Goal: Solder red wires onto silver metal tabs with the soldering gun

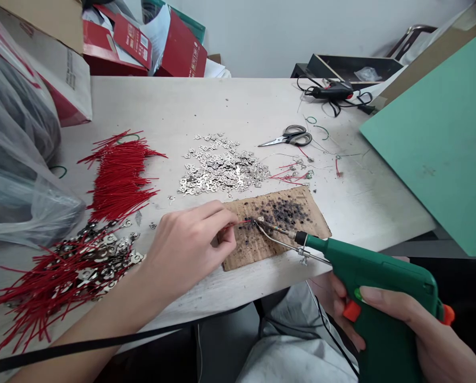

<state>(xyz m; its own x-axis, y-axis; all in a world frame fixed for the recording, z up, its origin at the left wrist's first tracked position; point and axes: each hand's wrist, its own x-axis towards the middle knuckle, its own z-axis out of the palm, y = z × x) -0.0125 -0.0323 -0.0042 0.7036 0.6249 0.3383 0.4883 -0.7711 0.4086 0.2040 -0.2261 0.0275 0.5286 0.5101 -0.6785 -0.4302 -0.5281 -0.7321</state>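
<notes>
My right hand (405, 314) is wrapped round the handle of a green soldering gun (381, 271), a finger by its orange trigger. The gun's tip and its curved solder feed tube (275, 239) meet over a scorched piece of cardboard (238, 258). Between thumb and fingers, my left hand (198, 239) pinches a thin red wire (243, 221). The wire's far end lies at the soldering tip, near a small metal piece (260, 218). How exactly wire and metal touch there is too small to tell.
Left lie a bundle of red wires (120, 175) and a heap of wires with metal tabs (90, 266). Loose metal tabs (222, 170) and scissors (291, 136) sit behind the cardboard. A plastic bag (18, 133) stands left; a green board (433, 138) juts in at right.
</notes>
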